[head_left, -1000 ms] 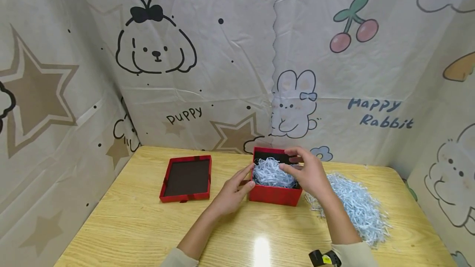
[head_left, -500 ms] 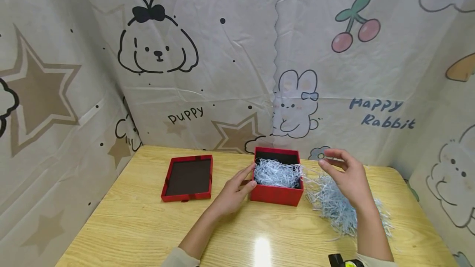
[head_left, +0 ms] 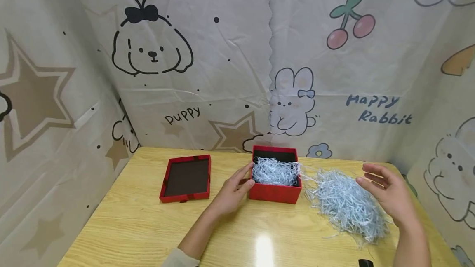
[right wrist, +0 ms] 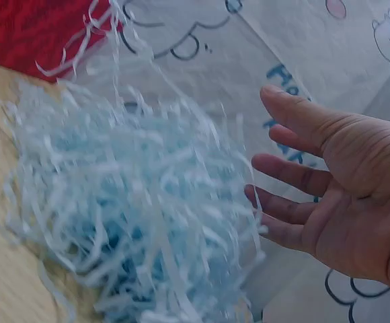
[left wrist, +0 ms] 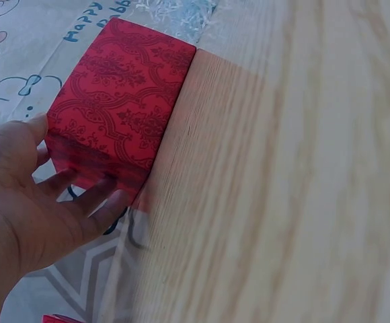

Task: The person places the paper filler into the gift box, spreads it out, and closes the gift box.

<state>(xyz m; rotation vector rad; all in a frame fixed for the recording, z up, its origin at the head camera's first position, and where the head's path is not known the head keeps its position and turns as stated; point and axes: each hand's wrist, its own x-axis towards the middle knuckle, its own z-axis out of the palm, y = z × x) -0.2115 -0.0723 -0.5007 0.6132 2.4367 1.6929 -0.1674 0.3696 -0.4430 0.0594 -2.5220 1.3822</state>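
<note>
A red patterned box (head_left: 275, 193) stands uncovered near the back of the table, with pale blue shredded paper (head_left: 274, 172) inside and a few strands trailing over its right rim. Along the box's left side, my left hand (head_left: 233, 195) rests with fingers extended; in the left wrist view its fingertips are at the red wall. To the right lies a loose heap of the same shredded paper (head_left: 349, 205). My right hand (head_left: 387, 193) is held beside the heap's right edge, fingers loosely bent and holding nothing, as the right wrist view (right wrist: 356, 195) also shows.
The box's red lid (head_left: 186, 178) lies at the left with its dark inside facing up. Behind the wooden table (head_left: 148, 234) hangs a printed cloth (head_left: 230, 73), which also encloses both sides. Stray paper strands lie around the heap.
My right hand has left the box and moved right, past the heap. Strands now trail over the box's right rim. My left hand has stayed at the box.
</note>
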